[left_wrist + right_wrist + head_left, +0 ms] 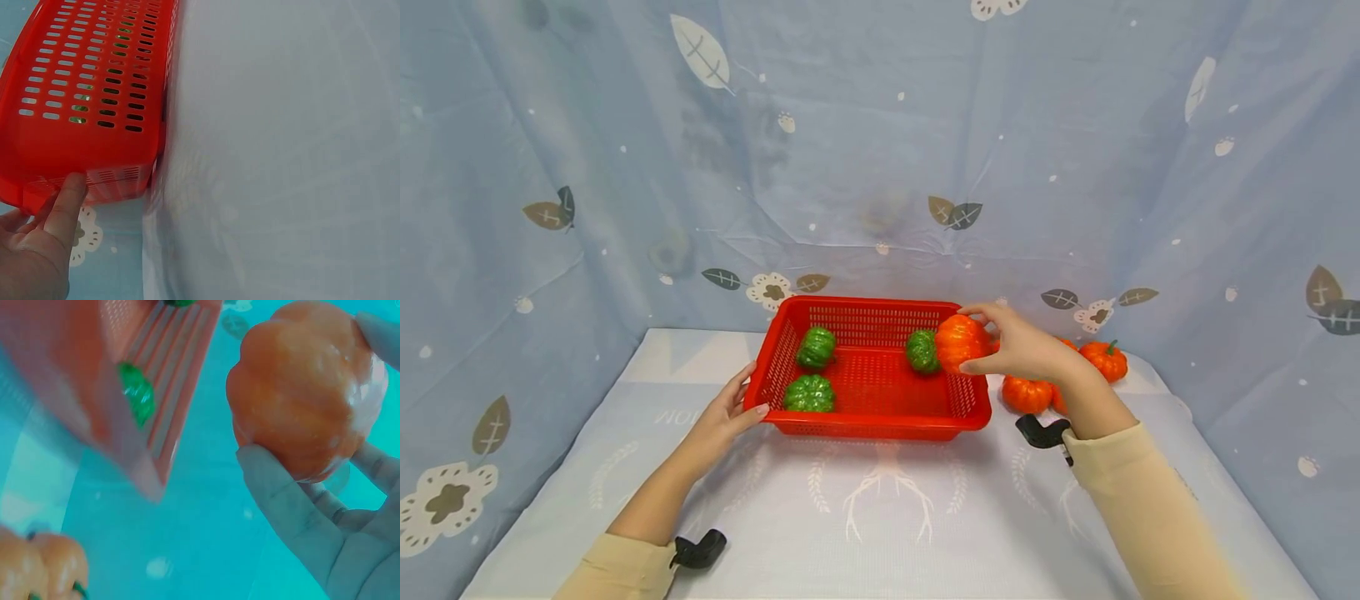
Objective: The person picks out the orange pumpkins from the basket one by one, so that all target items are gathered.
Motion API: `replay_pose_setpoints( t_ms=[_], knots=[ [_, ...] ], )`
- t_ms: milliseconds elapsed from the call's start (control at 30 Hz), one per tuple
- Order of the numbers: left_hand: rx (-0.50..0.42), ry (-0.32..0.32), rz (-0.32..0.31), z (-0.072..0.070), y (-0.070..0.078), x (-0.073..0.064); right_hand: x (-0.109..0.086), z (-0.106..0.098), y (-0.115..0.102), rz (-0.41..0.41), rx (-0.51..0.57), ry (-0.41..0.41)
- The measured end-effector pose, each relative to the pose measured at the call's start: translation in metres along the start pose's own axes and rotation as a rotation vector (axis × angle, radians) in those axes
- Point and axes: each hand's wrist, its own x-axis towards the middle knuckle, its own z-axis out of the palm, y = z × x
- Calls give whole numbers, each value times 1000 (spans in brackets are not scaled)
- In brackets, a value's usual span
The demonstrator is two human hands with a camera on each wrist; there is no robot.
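My right hand grips an orange pumpkin between thumb and fingers, over the right end of a red plastic basket. In the right wrist view the orange pumpkin appears lifted, beside the basket wall. Three small green pumpkins lie inside the basket: two at the left, one upright-ribbed and one nearer the front, and a third at the right, partly hidden behind the held pumpkin. My left hand holds the basket's left front corner, thumb along the rim.
Several more orange pumpkins sit on the table right of the basket, partly hidden by my right hand and forearm. The white patterned tabletop reaches back to a blue leaf-print curtain, which also hangs on both sides.
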Motion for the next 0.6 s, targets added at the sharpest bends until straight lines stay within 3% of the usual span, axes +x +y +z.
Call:
replay_pose_setpoints(
  t_ms=[600],
  knots=[
    [-16,-13,14,0,-3,-1,-67,-13,59,131,-46,106]
  ],
)
